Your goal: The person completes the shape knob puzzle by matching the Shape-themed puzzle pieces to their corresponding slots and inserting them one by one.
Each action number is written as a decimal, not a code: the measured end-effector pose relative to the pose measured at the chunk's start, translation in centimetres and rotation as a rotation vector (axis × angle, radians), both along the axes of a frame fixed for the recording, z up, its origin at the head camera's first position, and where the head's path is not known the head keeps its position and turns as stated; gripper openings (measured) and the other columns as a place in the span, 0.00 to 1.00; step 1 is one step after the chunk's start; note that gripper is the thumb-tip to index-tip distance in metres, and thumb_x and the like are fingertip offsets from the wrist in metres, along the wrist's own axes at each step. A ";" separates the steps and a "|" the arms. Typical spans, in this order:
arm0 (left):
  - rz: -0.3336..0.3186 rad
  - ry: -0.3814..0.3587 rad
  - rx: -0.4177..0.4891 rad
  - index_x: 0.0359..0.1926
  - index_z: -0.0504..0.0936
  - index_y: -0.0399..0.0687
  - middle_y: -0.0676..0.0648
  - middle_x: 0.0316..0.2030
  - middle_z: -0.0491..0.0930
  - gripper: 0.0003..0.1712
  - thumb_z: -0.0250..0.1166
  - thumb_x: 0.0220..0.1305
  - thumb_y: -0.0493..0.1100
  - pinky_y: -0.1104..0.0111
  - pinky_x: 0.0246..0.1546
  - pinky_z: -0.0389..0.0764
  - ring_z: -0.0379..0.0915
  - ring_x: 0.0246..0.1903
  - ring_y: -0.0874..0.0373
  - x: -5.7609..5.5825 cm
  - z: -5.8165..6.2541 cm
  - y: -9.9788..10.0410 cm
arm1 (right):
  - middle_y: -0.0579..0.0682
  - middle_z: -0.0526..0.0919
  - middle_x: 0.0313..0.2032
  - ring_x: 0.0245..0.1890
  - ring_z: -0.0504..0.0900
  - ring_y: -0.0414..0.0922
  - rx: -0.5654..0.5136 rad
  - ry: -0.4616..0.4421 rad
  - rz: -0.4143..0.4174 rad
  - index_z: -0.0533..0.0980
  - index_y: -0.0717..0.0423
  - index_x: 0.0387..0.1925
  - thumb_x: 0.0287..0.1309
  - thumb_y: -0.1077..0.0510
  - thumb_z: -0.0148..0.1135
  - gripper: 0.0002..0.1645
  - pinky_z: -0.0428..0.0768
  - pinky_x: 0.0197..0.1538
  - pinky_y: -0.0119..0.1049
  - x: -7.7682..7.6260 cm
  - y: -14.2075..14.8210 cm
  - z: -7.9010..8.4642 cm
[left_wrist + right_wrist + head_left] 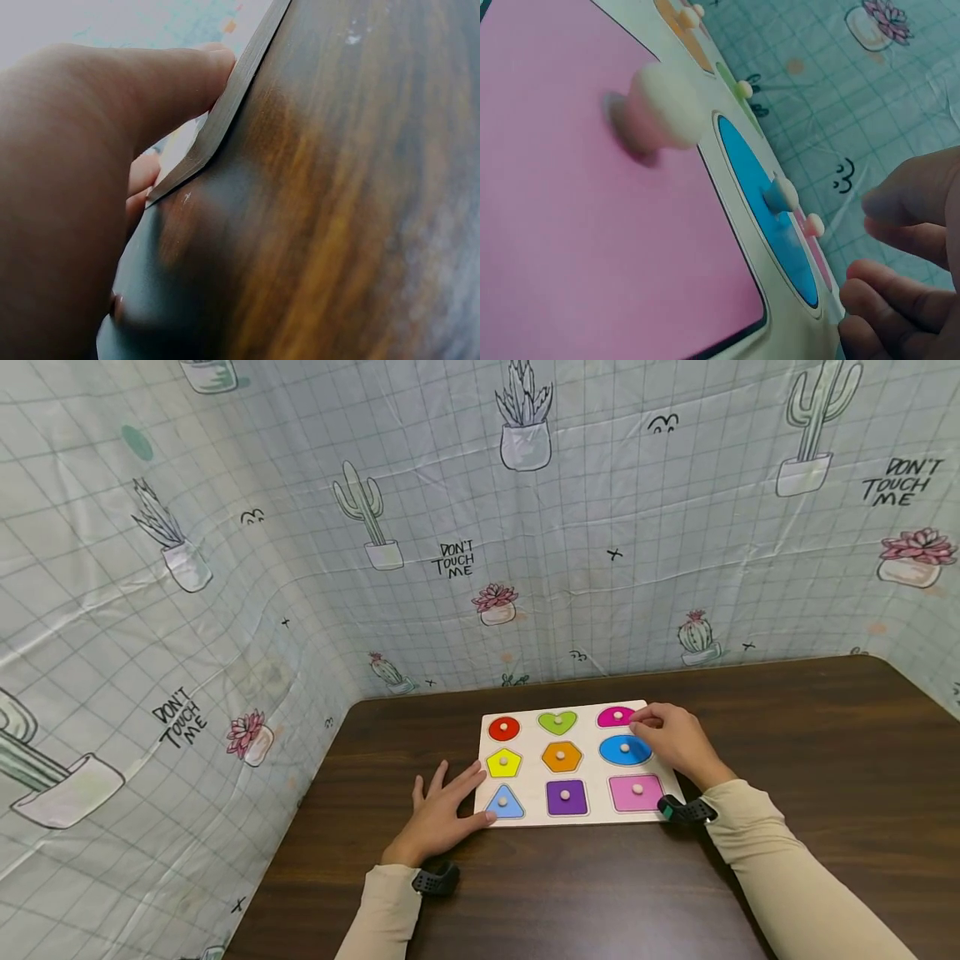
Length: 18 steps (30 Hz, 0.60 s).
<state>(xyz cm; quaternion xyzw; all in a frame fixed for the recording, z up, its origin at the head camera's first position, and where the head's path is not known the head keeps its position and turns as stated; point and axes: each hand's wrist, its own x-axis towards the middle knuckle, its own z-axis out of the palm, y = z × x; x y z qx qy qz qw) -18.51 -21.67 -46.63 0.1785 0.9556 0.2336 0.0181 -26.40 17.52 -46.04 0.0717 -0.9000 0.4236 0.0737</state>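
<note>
A white wooden knob puzzle board (528, 781) lies on the table with several coloured shape pieces in its recesses, each with a small round knob. My left hand (442, 814) is at the board's left edge, fingers spread and fairly straight. Its thumb touches the near left corner by the light blue triangle (512, 806). At the far right corner is my right hand (678, 743), its loosely bent fingertips beside the magenta half circle (609, 719). In the right wrist view they stay apart from the knobs, beyond the blue oval (754, 195) and pink rectangle (577, 202).
The dark wood-grain table (570, 893) extends around the board. Behind it and on the left hangs a pale grid-patterned cloth (600, 602) printed with potted plants. A black band (437, 881) is on the left wrist, another band (688, 811) on the right.
</note>
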 end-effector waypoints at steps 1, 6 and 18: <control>-0.001 0.000 0.001 0.75 0.66 0.61 0.58 0.76 0.57 0.42 0.61 0.64 0.69 0.33 0.66 0.26 0.35 0.77 0.39 0.0 0.0 0.0 | 0.62 0.83 0.44 0.46 0.79 0.58 -0.003 0.010 -0.002 0.82 0.62 0.47 0.67 0.54 0.62 0.15 0.78 0.49 0.54 0.1 0.0 0.0; -0.013 -0.002 0.011 0.75 0.66 0.59 0.57 0.76 0.57 0.43 0.61 0.64 0.68 0.33 0.66 0.27 0.35 0.77 0.38 0.0 -0.2 0.1 | 0.61 0.84 0.44 0.44 0.79 0.57 -0.020 0.072 -0.023 0.82 0.62 0.46 0.68 0.54 0.61 0.15 0.77 0.46 0.51 0.6 0.4 -0.1; 0.007 -0.002 0.007 0.75 0.67 0.61 0.59 0.75 0.57 0.42 0.61 0.64 0.69 0.33 0.66 0.26 0.35 0.77 0.39 -0.1 -0.1 0.0 | 0.62 0.85 0.43 0.42 0.80 0.56 -0.063 0.089 -0.041 0.83 0.63 0.46 0.71 0.54 0.59 0.16 0.77 0.46 0.49 1.8 1.2 -0.1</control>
